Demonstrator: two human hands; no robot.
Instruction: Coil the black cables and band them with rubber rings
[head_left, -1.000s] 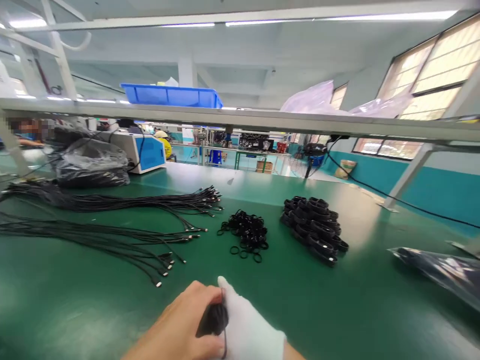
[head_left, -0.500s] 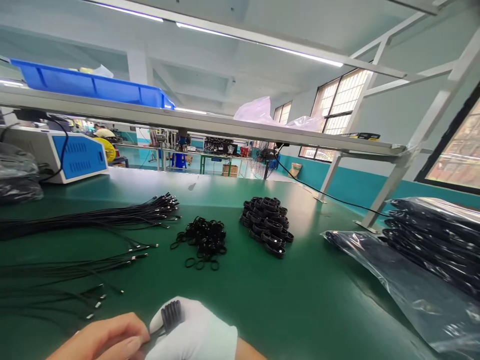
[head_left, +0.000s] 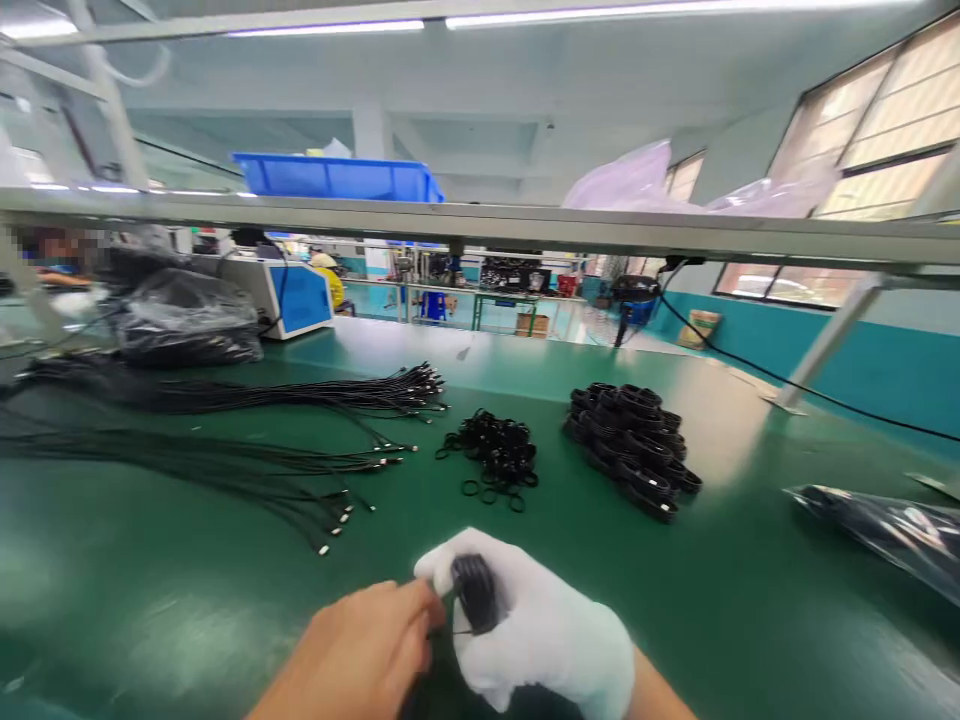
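My right hand (head_left: pixel 536 625), in a white glove, is closed around a coiled black cable (head_left: pixel 476 592), its loops held between thumb and fingers. My bare left hand (head_left: pixel 367 645) is right beside the coil, fingers curled and pinched on the same cable; its fingertips are slightly blurred. Beyond my hands lies a heap of small black rings (head_left: pixel 499 447), with a few loose ones at its near side. To its right is a pile of coiled black cables (head_left: pixel 630 440). Straight black cables (head_left: pixel 300 393) with metal-tipped plugs spread out on the left.
Everything lies on a green tabletop (head_left: pixel 720 620). A shelf beam (head_left: pixel 495 222) crosses above it, carrying a blue bin (head_left: pixel 337 180). Clear plastic bags over dark contents (head_left: pixel 191 318) and a blue-white machine (head_left: pixel 296 297) are at back left. A dark plastic bag (head_left: pixel 892 530) lies at right.
My view has swung left, so the table's contents appear farther right. The cable loops look more tightly bunched in my right hand, and my left hand has shifted against them.
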